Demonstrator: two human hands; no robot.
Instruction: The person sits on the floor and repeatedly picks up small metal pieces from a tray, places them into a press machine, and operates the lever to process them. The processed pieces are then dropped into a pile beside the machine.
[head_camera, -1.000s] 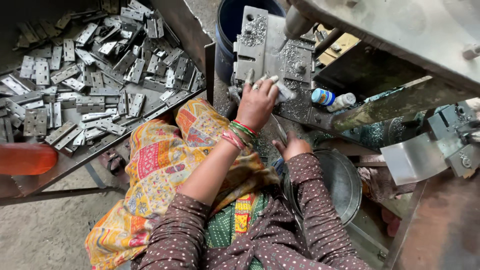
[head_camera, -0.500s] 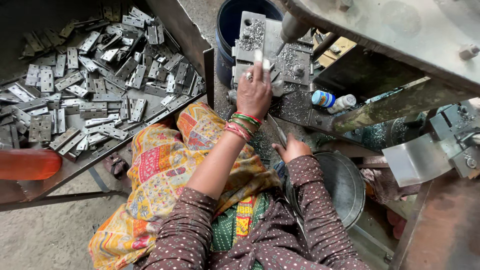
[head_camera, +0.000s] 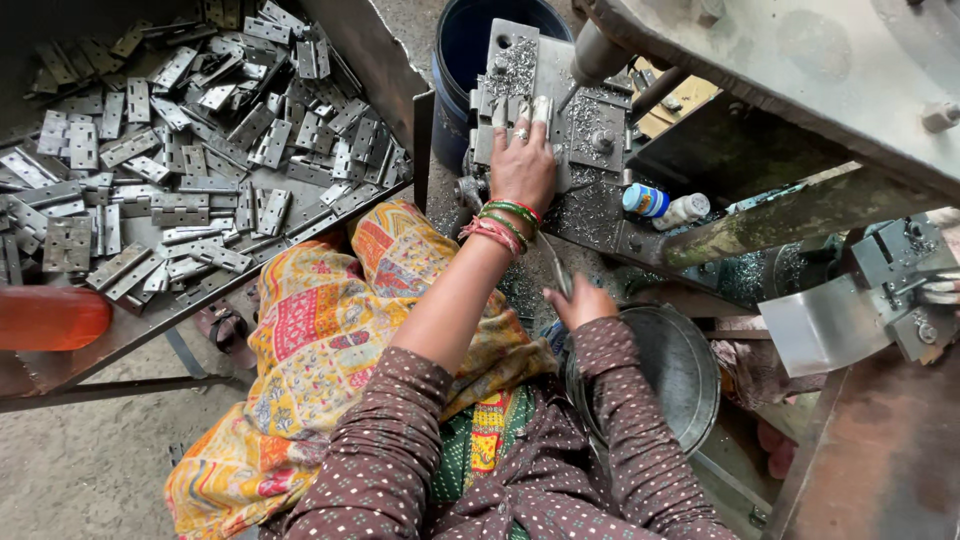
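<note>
My left hand (head_camera: 522, 168) reaches forward onto the grey die block (head_camera: 580, 130) of a press. Its fingers lie over a small metal hinge plate (head_camera: 510, 108) set on the block, under the round ram (head_camera: 598, 55). Coloured bangles circle that wrist. My right hand (head_camera: 582, 302) rests closer to me, at the rim of a round metal bowl (head_camera: 690, 385), its fingers closed on a thin metal rod (head_camera: 555, 262) that points toward the press. Metal shavings cover the block around the left hand.
A sloping tray (head_camera: 395, 70) on the left holds several loose hinge plates (head_camera: 190, 150). A dark blue bucket (head_camera: 465, 45) stands behind the die block. Two small bottles (head_camera: 662, 205) lie on the press bed. An orange object (head_camera: 50, 318) sits at far left. A patterned cloth (head_camera: 330, 330) covers my lap.
My left hand has moved forward from the near edge of the die block to its middle, carrying the hinge plate onto it. My right hand has stayed by the bowl.
</note>
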